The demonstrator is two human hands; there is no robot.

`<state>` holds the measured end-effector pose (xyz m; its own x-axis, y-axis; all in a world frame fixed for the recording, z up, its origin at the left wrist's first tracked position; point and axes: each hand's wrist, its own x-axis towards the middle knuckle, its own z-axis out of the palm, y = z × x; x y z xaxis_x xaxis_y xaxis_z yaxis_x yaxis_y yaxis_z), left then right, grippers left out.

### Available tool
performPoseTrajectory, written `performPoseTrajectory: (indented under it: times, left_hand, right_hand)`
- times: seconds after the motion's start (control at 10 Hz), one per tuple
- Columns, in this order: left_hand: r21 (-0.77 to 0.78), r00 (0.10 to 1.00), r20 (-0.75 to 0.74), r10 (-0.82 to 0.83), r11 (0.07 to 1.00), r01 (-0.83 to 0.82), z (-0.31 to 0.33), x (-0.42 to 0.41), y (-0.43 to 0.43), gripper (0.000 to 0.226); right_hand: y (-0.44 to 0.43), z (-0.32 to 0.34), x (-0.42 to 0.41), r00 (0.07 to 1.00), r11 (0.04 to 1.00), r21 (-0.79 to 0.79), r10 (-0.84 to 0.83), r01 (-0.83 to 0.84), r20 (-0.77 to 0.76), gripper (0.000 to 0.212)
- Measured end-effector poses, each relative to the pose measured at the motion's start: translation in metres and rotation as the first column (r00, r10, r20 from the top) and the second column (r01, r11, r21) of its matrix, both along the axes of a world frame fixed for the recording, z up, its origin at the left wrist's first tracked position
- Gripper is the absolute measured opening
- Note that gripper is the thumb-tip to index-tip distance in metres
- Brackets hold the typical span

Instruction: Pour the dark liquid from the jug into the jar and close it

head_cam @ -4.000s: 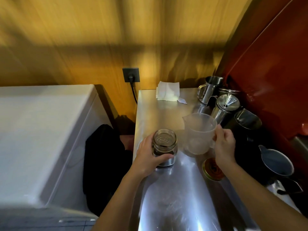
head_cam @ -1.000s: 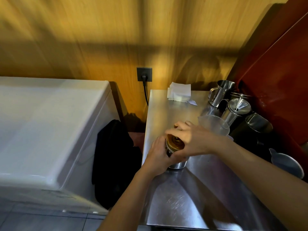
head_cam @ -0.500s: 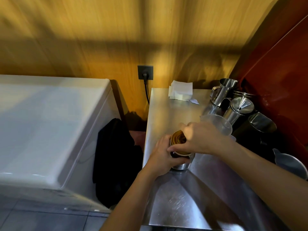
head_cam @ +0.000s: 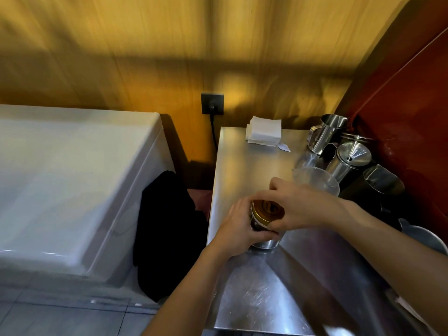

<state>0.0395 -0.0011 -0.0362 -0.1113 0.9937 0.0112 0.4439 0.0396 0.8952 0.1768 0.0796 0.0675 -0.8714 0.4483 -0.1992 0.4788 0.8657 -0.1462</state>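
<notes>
A glass jar (head_cam: pixel 264 242) with dark liquid stands on the steel counter (head_cam: pixel 247 161). A gold metal lid (head_cam: pixel 265 212) sits on its mouth. My left hand (head_cam: pixel 238 229) wraps the jar's left side. From the right, my right hand (head_cam: pixel 294 207) reaches over the top, its fingers around the lid's rim. The clear plastic jug (head_cam: pixel 317 180) stands upright just behind my right hand and looks empty. Most of the jar's body is hidden by my hands.
Several steel pitchers (head_cam: pixel 327 132) and pots (head_cam: pixel 349 158) crowd the right side against a red wall. A stack of white napkins (head_cam: pixel 264 133) lies at the counter's back. A white appliance (head_cam: pixel 72 185) and a black cloth (head_cam: pixel 167 226) are to the left.
Four seconds ago my right hand held the jug and the lid lay on the counter. The lid is on the jar in all recent frames, and my right hand's grip has turned on it.
</notes>
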Motion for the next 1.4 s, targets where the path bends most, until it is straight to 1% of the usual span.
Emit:
performPoseTrajectory:
  times: [0.1,0.2,0.3,0.4,0.5,0.6,0.7,0.8,1.0,1.1,1.2,1.3,1.4]
  left_hand:
    - [-0.004,1.000,0.012,0.002,1.000,-0.002,-0.001,0.000,0.001,0.077]
    - [-0.007,0.998,0.034,-0.060,0.998,0.060,0.000,-0.008,0.003,0.079]
    - [-0.039,0.994,-0.017,-0.111,0.993,0.110,0.002,-0.013,0.004,0.075]
    - [-0.028,0.996,-0.060,-0.063,0.998,0.062,0.001,-0.009,0.001,0.071]
    - [0.018,0.998,-0.058,0.034,0.999,-0.033,-0.003,0.001,-0.007,0.067]
    - [0.052,0.993,-0.019,0.116,0.992,-0.115,-0.007,0.011,-0.014,0.066]
    - [0.042,0.985,0.003,0.174,0.984,-0.174,-0.007,0.019,-0.018,0.068]
    - [0.056,0.975,0.013,0.220,0.974,-0.220,-0.008,0.025,-0.022,0.073]
    - [0.007,0.969,0.091,0.230,0.973,-0.232,0.000,0.027,-0.025,0.073]
    - [-0.054,0.976,0.042,0.215,0.976,-0.213,0.005,0.025,-0.024,0.082]
    - [-0.052,0.991,-0.022,0.134,0.989,-0.135,0.015,0.013,-0.028,0.089]
    - [-0.011,0.993,0.054,0.108,0.994,-0.108,0.027,-0.003,-0.033,0.082]
    - [0.081,0.970,-0.097,0.224,0.973,-0.216,0.042,-0.012,-0.026,0.075]
  right_hand:
    - [-0.003,-0.001,0.000,1.000,0.992,0.127,0.006,-0.002,-0.029,0.060]
    - [-0.002,-0.004,0.003,0.991,0.973,0.188,0.135,-0.131,-0.013,0.065]
    - [0.000,-0.007,0.005,0.986,0.967,0.198,0.168,-0.161,-0.018,0.066]
    - [-0.001,-0.012,0.000,0.990,0.972,0.198,0.139,-0.128,-0.041,0.061]
    - [-0.004,-0.016,-0.003,0.993,0.974,0.210,0.102,-0.088,-0.057,0.061]
    - [-0.008,-0.019,-0.002,0.992,0.978,0.201,0.072,-0.050,-0.101,0.059]
    - [-0.011,-0.021,-0.003,0.990,0.982,0.189,0.034,-0.007,-0.140,0.058]
    - [-0.014,-0.023,-0.004,0.989,0.982,0.186,-0.010,0.038,-0.146,0.061]
    - [-0.018,-0.027,-0.003,0.977,0.973,0.190,-0.093,0.130,-0.192,0.065]
    - [-0.018,-0.028,-0.001,0.972,0.960,0.229,-0.113,0.160,-0.206,0.073]
    - [-0.015,-0.028,0.001,0.952,0.968,0.167,-0.135,0.185,-0.274,0.079]
    - [-0.005,-0.025,0.006,0.892,0.966,0.070,-0.200,0.249,-0.406,0.071]
    - [0.006,-0.021,0.009,0.865,0.955,-0.008,-0.273,0.297,-0.422,0.072]
